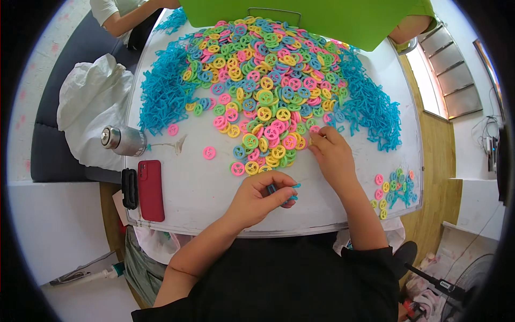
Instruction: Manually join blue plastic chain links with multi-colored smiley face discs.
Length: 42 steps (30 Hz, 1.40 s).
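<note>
My left hand [257, 198] is closed near the front of the table, with a small blue plastic piece [296, 185] poking out at its fingertips. Something dark [272, 189] sits inside its curled fingers; its kind is not clear. At the right edge of a large heap of colourful plastic wheels [265, 96], my right hand [333, 158] pinches with thumb and forefinger at a pink wheel [315, 129]. Piles of blue plastic connecting pieces flank the heap, one on the left [166, 88] and one on the right [373, 104].
A steel flask [126, 140] and a red phone [151, 190] stand and lie at the table's left edge, beside a black case [129, 189]. A small group of wheels and blue pieces [394, 188] lies front right. Across the table, a person holds a green bin [322, 19].
</note>
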### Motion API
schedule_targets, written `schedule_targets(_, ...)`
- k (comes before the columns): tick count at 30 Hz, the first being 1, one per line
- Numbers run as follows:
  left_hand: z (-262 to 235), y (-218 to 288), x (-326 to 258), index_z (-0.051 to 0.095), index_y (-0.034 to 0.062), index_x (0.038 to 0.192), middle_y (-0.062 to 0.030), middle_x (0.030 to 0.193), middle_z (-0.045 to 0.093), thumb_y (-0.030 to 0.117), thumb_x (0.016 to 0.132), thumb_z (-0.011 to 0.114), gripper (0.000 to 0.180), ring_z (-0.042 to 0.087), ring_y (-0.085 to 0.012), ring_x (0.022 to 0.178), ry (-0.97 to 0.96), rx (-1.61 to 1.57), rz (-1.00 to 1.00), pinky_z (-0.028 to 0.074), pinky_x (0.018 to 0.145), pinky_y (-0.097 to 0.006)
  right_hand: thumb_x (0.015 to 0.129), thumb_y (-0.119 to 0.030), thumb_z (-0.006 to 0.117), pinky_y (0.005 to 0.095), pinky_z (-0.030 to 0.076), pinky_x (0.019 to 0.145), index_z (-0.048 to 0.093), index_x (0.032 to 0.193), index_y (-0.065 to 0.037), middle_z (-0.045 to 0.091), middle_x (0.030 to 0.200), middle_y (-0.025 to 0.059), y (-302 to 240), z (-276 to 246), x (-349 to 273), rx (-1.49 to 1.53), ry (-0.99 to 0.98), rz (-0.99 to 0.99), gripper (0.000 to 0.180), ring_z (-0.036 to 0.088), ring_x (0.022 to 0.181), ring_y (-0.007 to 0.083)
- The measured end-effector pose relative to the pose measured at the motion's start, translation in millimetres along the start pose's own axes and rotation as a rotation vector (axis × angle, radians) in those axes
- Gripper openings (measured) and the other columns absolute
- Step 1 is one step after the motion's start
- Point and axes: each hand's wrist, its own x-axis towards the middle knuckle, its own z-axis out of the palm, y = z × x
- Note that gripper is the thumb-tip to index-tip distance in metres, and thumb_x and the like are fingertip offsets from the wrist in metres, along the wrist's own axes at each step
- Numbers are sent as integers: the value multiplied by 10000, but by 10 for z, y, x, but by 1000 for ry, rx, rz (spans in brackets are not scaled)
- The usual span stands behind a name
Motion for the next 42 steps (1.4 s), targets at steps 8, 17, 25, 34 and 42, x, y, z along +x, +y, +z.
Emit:
schedule_targets(8, -71, -61, 33, 633, 22, 1104, -86, 967, 676, 85, 968, 639, 150, 667, -163, 794, -21, -260, -60, 575, 696, -320, 822, -5, 730, 316, 534, 662, 683, 1033, -4, 647, 907, 111, -218, -375, -162, 573, -133, 351, 216, 660, 777, 215)
schedule_targets(17, -3, -92, 34, 630, 48, 1096, -89, 969, 680, 123, 977, 638, 142, 661, -167, 771, -82, -423, -73, 566, 667, -321, 888, -13, 693, 311, 542, 817, 648, 1022, 6, 666, 992, 128, -689, -560, -323, 1332, -145, 293, 143, 656, 896, 184)
schedule_targets(25, 79, -216, 8, 633, 47, 1066, -94, 958, 678, 59, 959, 647, 109, 661, -164, 763, -69, -339, 77, 568, 660, -326, 929, -56, 658, 330, 534, 842, 605, 955, 3, 681, 1063, 156, -661, -447, -418, 1492, -195, 573, 83, 649, 927, 174)
schedule_targets(34, 85, -32, -37, 577, 56, 1043, -53, 886, 669, 46, 927, 686, 160, 670, -125, 692, 41, 38, 100, 536, 575, -244, 953, 0, 598, 246, 546, 714, 636, 1128, 29, 644, 941, 81, -743, -461, -469, 874, -112, 243, 182, 631, 849, 109)
schedule_targets(42, 53, 11, -24, 531, 81, 1047, -58, 880, 663, 77, 929, 693, 201, 668, -133, 691, -58, -133, 20, 537, 566, -256, 898, 33, 651, 254, 515, 723, 627, 1223, 35, 616, 949, 71, -726, -448, -518, 978, -78, 121, 325, 596, 797, 122)
